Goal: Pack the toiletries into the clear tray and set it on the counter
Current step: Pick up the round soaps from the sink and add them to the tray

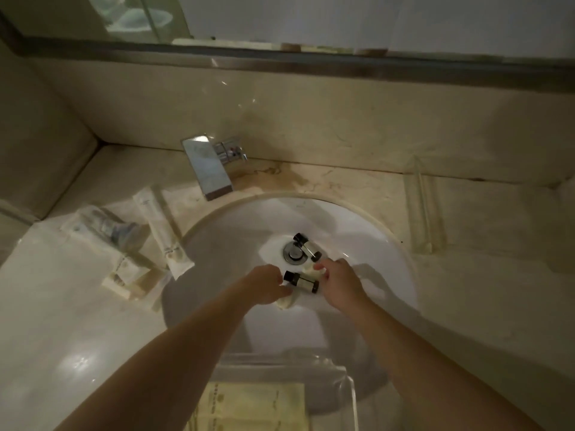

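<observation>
Both my hands reach down into the white sink. My left hand is closed on a cream packet near the basin's bottom. My right hand touches a small clear bottle with black caps that lies between the hands; whether it grips it I cannot tell. A second black-capped bottle lies by the chrome drain. The clear tray sits at the sink's near edge with yellowish packets inside.
On the marble counter to the left lie wrapped toiletries: a plastic-wrapped item, a long sachet and small cream boxes. A chrome faucet stands behind the basin. A clear holder lies on the right counter.
</observation>
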